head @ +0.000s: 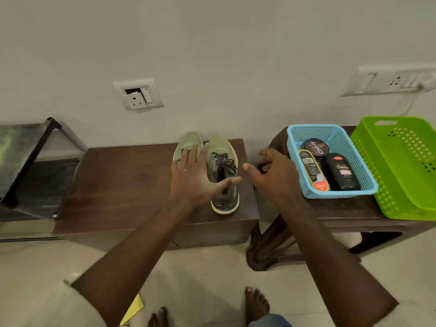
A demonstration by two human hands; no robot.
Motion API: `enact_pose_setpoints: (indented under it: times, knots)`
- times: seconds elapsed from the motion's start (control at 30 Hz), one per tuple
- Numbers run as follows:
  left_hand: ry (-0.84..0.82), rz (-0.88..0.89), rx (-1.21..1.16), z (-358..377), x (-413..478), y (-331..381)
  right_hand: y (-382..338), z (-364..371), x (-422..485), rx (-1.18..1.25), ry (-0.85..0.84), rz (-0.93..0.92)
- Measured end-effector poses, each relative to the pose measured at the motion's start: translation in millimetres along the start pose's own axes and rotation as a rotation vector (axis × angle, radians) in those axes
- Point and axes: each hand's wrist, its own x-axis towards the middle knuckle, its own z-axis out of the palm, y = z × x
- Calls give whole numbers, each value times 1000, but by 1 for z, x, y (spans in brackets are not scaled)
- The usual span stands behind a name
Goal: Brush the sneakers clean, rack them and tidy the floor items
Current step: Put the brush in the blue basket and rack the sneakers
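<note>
Two olive-green sneakers stand side by side on a dark wooden bench, toes toward the wall. The right sneaker shows dark laces and a pale sole. The left sneaker is mostly hidden behind my left hand, which hovers over the pair with fingers spread and holds nothing. My right hand hangs just right of the sneakers, fingers loosely curled, empty. No brush can be made out for certain.
A blue basket with a polish tin and two bottles sits on a brown plastic stool. Beside it stands a green basket. A dark shoe rack is at left. A yellow item lies on the floor by my feet.
</note>
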Motion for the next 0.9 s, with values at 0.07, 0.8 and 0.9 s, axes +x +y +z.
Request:
enact_pose_setpoints:
  times: [0.07,0.8,0.9]
  knots:
    - [-8,-37,9,-4,6,-22,-2,21,-1,-47,-108,17]
    - [-160,-146,-63,39,74,-105,28,145,53,-125,-363,155]
    - [-149,-154,-116,35,69,-102,17,146,47,-135,-319,147]
